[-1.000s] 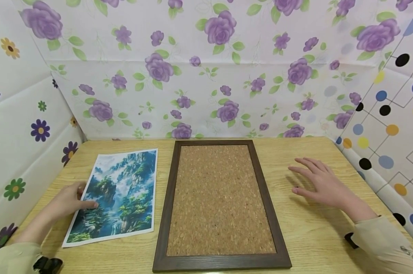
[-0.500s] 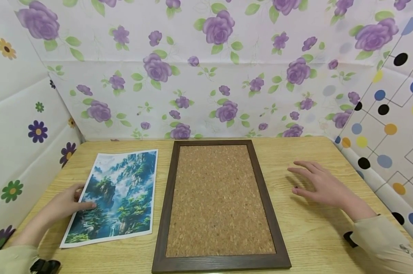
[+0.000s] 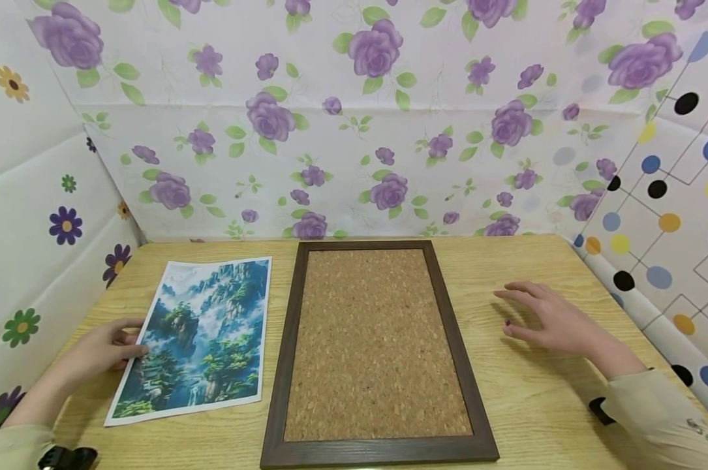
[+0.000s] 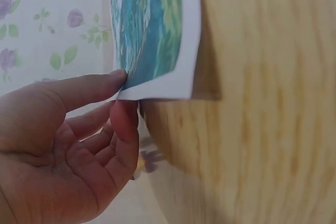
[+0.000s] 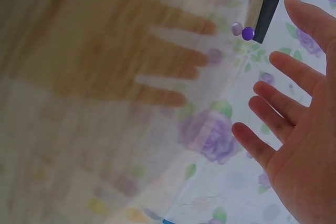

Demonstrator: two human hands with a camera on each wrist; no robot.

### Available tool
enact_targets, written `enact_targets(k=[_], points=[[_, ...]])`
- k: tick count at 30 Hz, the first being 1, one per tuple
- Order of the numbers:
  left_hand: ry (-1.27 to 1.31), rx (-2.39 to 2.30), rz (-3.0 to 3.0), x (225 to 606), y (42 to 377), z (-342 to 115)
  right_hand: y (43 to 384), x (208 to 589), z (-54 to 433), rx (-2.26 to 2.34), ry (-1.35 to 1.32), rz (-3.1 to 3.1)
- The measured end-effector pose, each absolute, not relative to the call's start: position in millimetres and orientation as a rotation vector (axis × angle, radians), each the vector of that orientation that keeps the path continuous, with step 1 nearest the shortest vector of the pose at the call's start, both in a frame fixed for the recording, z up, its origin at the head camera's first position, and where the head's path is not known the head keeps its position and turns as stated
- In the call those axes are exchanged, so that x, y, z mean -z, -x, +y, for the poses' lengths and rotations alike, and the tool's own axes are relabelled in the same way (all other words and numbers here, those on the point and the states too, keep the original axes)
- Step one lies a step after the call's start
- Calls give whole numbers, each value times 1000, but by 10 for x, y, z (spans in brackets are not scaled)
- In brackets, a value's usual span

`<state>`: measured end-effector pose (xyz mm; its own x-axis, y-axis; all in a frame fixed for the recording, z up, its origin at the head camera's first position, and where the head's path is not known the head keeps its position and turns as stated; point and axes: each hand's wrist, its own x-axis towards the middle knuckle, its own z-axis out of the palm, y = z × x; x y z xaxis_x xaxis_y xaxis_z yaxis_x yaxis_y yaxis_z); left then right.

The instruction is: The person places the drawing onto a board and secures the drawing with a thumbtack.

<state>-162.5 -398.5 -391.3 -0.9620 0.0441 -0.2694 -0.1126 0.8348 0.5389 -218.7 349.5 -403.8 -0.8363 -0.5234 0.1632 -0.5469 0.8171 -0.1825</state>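
My left hand (image 3: pixel 98 349) pinches the left edge of a landscape print (image 3: pixel 198 336), a white-bordered sheet of misty blue-green mountains. In the left wrist view the thumb lies on top of the sheet's corner, fingers curled beneath it. Right of the print lies a cork board (image 3: pixel 377 346) in a dark brown frame (image 3: pixel 383 449). My right hand (image 3: pixel 556 323) hovers palm down over the table to the board's right, fingers spread and holding nothing. Close by its thumb tip is a small round purple thing (image 5: pixel 248 33), mostly hidden by the thumb in the head view.
The wood-grain table (image 3: pixel 524 405) has flowered cloth (image 3: pixel 342 163) behind it, a flower-print panel (image 3: pixel 42 261) on the left and a dotted panel (image 3: pixel 677 215) on the right. The board reaches close to the table's near edge.
My left thumb has slid left off the picture to the print's edge. The print stays in nearly the same place. My right hand's fingers have drawn slightly lower and closer together.
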Motion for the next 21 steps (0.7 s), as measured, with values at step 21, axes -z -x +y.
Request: enact_targets(k=[21], points=[[138,-1246,2499,3928,1589,-4145,2176,4068,3555,-405,-848,-2927]])
